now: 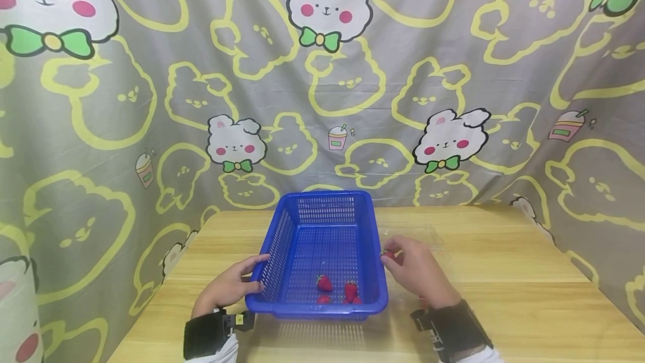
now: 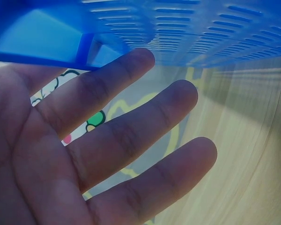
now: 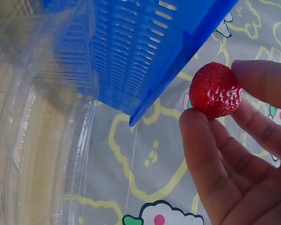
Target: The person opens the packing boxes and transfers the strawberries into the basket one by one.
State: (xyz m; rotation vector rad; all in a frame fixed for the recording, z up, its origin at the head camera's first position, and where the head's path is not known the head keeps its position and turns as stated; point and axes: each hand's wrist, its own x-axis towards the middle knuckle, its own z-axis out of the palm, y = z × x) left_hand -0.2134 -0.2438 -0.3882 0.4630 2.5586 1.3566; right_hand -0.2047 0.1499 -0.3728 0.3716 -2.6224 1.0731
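Observation:
A blue plastic basket (image 1: 327, 311) stands on the table with several strawberries (image 1: 325, 283) near its front end. At its left rim, my left hand (image 1: 229, 284) holds on with thumb and forefinger over the edge; the other fingers (image 2: 145, 112) stretch out beneath the rim, outside the slotted wall. My right hand (image 1: 420, 270) is just beyond the basket's right rim. Between its thumb and fingertips it pinches a red strawberry (image 3: 215, 90), apart from the basket in the right wrist view.
A clear plastic box (image 3: 79, 93) lies on the table to the right of the basket, partly hidden by my right arm. Red shows at its edge. The wooden table (image 1: 529, 273) meets a patterned grey curtain (image 1: 327, 88) at the back and sides.

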